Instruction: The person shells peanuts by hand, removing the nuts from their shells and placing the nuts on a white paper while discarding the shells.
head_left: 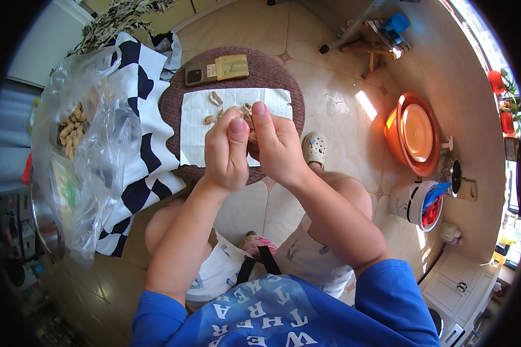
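Note:
Over the white paper sheet (194,136), my left hand (226,153) and my right hand (282,147) are brought together, both closed with thumbs up. Between them shows a bit of a tan-brown peanut (252,137), pinched by the fingers of both hands; most of it is hidden. Past my fingertips, an opened peanut shell (215,98) and a smaller shell piece (208,120) lie on the paper. More bits sit partly behind my thumbs.
The paper lies on a round brown-covered stool (173,104), with a phone (200,75) at its far edge. To the left, a clear plastic bag (101,150) holds peanuts (72,136) on a black-and-white checkered cloth (147,156). Orange basins (392,136) and a white bucket (404,201) stand right.

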{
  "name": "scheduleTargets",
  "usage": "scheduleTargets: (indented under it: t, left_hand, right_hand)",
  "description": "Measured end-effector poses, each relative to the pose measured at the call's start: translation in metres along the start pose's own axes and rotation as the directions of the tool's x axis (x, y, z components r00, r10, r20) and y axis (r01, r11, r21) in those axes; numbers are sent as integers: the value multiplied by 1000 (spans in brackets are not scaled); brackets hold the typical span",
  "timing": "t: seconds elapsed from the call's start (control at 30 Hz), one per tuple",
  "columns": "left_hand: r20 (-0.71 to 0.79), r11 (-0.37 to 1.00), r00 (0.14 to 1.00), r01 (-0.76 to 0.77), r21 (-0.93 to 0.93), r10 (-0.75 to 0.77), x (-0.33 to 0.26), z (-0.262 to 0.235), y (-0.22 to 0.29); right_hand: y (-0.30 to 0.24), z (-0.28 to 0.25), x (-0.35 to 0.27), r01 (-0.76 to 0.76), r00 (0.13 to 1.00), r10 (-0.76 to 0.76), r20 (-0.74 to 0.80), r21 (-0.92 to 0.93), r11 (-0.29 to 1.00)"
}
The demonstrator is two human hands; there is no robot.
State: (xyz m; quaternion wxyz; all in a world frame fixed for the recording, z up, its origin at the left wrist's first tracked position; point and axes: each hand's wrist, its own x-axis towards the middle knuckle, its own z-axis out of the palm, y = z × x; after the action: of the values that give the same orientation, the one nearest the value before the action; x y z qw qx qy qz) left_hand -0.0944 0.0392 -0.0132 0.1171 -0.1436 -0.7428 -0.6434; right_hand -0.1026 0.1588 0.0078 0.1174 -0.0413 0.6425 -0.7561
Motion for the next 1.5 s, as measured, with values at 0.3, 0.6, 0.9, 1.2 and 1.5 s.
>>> scheduleTargets:
  t: [0.3,0.6,0.9,1.2,1.5]
  left_hand:
    - [57,959,983,182,-219,-173,3,4,5]
    - [94,903,963,269,-334,-252,6,1,8]
    - [73,956,975,220,-194,-210,7,-3,8]
    - [93,947,959,280,-161,-268,7,-21,4]
    - [44,962,969,246,-121,-243,6,-17,11]
  right_hand:
    - [-8,4,0,-93,986,131,-104,315,945]
    - [-7,-1,4,-155,970,211,-118,367,917]
    - [-15,-9,5,-133,990,138,-24,151,980]
    - [-13,-27,14,-283,951,269,154,78,956]
    - [-16,-29,13,-340,929,303,213,163,926]
